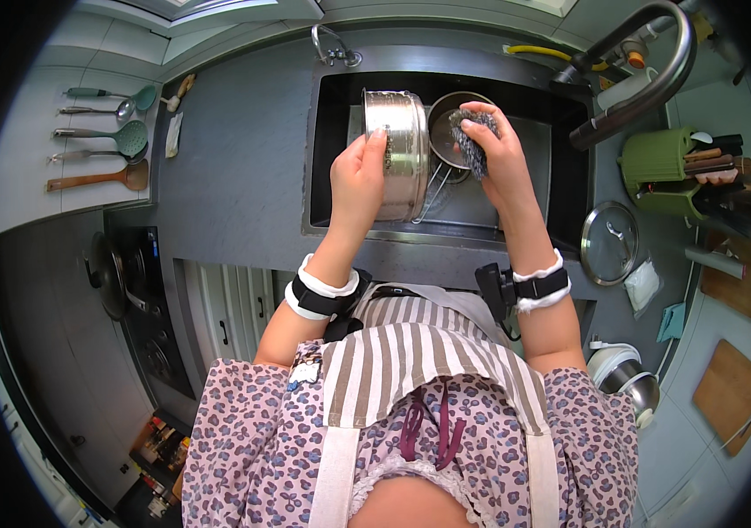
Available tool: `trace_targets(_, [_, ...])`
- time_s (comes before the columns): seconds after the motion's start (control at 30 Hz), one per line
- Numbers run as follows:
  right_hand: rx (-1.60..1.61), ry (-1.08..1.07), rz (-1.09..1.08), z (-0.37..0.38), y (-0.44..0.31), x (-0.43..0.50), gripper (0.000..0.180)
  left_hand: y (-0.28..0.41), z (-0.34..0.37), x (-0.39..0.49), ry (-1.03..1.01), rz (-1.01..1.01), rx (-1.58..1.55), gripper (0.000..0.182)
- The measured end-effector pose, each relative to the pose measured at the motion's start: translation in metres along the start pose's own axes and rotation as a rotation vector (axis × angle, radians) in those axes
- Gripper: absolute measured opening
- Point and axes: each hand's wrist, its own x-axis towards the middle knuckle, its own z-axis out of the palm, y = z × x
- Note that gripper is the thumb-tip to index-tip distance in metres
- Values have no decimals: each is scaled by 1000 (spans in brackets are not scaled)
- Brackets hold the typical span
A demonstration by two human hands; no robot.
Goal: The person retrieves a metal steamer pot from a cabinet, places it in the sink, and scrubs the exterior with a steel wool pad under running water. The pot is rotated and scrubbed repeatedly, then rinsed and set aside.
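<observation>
My left hand grips a stainless steel pot by its side. The pot is tipped over sideways above the sink, its outer wall turned up with some markings on it, its inside hidden from me. In my right hand is a dark grey scouring pad, held just to the right of the pot and apart from it. Behind the pad, a second round metal pan rests in the dark sink. Thin wire-like handles slant down from near that pan toward the pot's edge.
A curved dark faucet arches over the sink's right side, and a small chrome tap stands behind. On the right counter are a glass lid, a green knife holder and a kettle. A covered wok sits on the hob, left.
</observation>
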Motion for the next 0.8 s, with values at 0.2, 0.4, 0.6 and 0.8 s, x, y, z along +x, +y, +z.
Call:
trace_targets(0.2, [-483,-190,-419,20,-12,-29,16,10,1,3,-51,-202,-404,50])
trace_targets(0.4, [-700,-279,-513,41,-3,-51,22,26,3,-2,-82,-225,-558,55])
trace_targets(0.6, [-762,-168,-609,50,1,-51,22,21,10,-8,8,-176,-559,49])
trace_targets(0.8, [-627,-70,-558,60,1,-52,22,21,7,-9,22,-106,-466,44])
